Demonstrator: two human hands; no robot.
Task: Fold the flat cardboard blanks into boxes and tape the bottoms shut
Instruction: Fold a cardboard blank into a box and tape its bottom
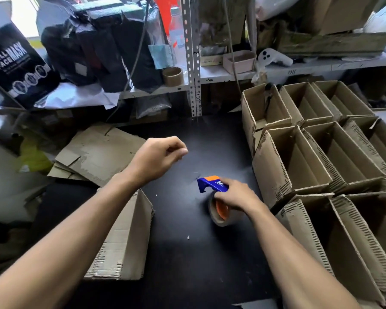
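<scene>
head view, left to right: stack of flat cardboard blanks at 9 o'clock on dark table; folded box at 7 o'clock under left forearm; left hand at centre, fingers loosely curled, holding nothing; right hand gripping blue-orange tape dispenser resting on table; rows of finished open boxes at 3 o'clock.

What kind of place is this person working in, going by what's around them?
Probably a packing or stockroom area of a small warehouse. Rows of folded open boxes stand at the right, flat cardboard blanks lie at the left, and the right hand grips a tape dispenser beneath cluttered metal shelving.
</scene>
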